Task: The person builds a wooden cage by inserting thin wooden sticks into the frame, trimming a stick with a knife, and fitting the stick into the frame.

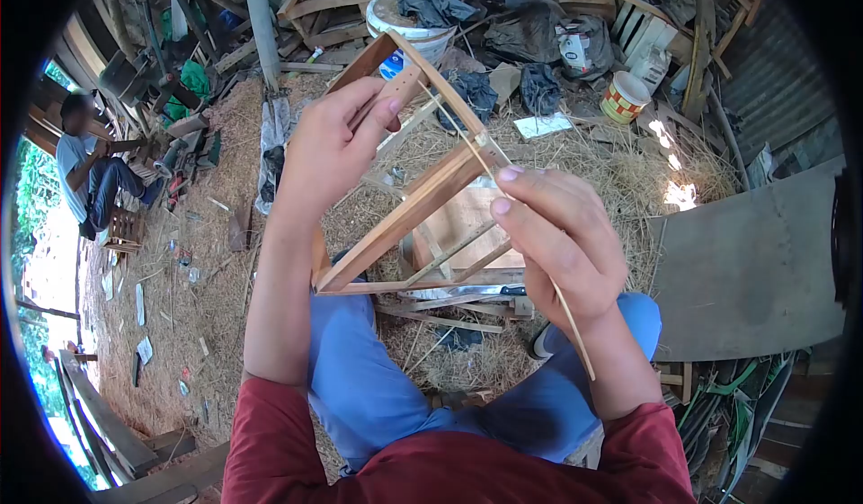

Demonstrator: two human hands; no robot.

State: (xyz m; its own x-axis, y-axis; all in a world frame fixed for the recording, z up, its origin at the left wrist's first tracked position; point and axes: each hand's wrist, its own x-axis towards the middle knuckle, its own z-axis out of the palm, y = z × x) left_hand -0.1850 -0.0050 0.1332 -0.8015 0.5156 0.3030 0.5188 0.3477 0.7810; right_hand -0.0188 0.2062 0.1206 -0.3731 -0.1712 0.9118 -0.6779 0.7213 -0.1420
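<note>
A light wooden frame (413, 207) of joined slats stands tilted over my lap, its upper end rising at the top centre. My left hand (346, 131) is closed on a short wooden piece (402, 88) at the frame's upper part. A long thin wooden strip (573, 324) runs from the frame's upper slat down across my right hand (562, 234), which pinches it between thumb and fingers close to the frame's corner joint. Below the frame, a knife (510, 291) lies near wooden strips between my knees.
At the left a person (85, 158) sits on a low wooden seat. A white tub (404, 32) and a red-and-yellow bucket (624, 98) stand ahead among black plastic bags. A grey sheet (755, 261) lies at the right. Shavings and scraps cover the ground (234, 324).
</note>
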